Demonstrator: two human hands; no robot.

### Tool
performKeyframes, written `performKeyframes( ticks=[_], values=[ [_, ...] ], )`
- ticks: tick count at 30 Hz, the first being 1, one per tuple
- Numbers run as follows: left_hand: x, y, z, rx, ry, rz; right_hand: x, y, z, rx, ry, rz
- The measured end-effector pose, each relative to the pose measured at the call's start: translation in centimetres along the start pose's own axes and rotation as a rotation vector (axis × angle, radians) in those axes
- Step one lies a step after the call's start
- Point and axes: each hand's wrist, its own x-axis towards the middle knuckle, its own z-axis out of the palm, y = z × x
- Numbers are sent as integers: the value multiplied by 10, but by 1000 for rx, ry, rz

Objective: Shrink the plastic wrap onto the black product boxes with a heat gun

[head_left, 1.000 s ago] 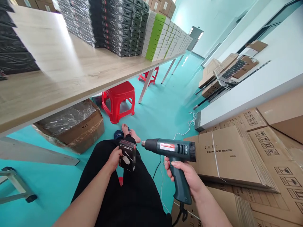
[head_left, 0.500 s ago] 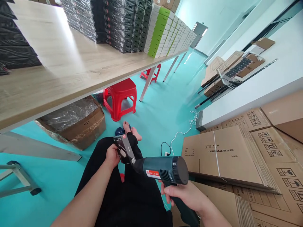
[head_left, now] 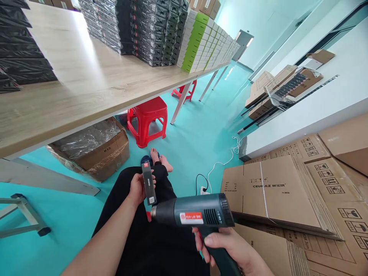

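Left hand (head_left: 138,188) grasping slim box (head_left: 148,184); right hand (head_left: 221,243) gripping heat gun (head_left: 189,211). K13 carton (head_left: 110,157) holds clear plastic (head_left: 86,141).

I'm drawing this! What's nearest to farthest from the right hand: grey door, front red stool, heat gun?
1. Heat gun, held in the right hand.
2. Front red stool, ahead on the left.
3. Grey door, way at the back.

Your right hand (head_left: 220,242) covers part of the gun (head_left: 189,211) grip; lower end's cut off below that hand. Your left hand (head_left: 137,188): fingers partly hidden behind the box (head_left: 148,182), its label (head_left: 152,200) too small to read. Can't tell if the nozzle (head_left: 155,212) touches it. Beyond, the table (head_left: 86,94) hides some carton (head_left: 110,151).
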Motion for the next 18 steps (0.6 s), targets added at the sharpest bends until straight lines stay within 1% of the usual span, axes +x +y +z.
performKeyframes(
  ticks=[2, 3, 4, 6, 9, 11, 13, 14, 17, 18],
  values=[
    [-5, 4, 1, -58, -136, -113, -5, -4, -9, -28, -87, 32],
    [-8, 6, 2, -102, -188, -165, -6, -7, -13, -45, -90, 35],
    [-10, 9, 4, -132, -228, -205, -4, -11, -17, -62, -62, 31],
    [-15, 12, 8, -148, -284, -273, 7, -22, -22, -86, 51, -6],
    [-18, 15, 12, -105, -308, -363, 35, -41, -18, -89, 223, -151],
    [-18, 14, 12, -108, -308, -381, 53, -52, -8, -68, 271, -252],
    [-17, 13, 10, -133, -284, -363, 62, -62, 4, -95, 185, -271],
    [-17, 13, 9, -141, -255, -344, 63, -67, 9, -142, 104, -248],
    [-17, 12, 7, -164, -155, -293, 52, -76, 16, -394, -201, -74],
    [-17, 12, 7, -175, -138, -285, 47, -77, 15, -473, -275, -14]
  ],
)
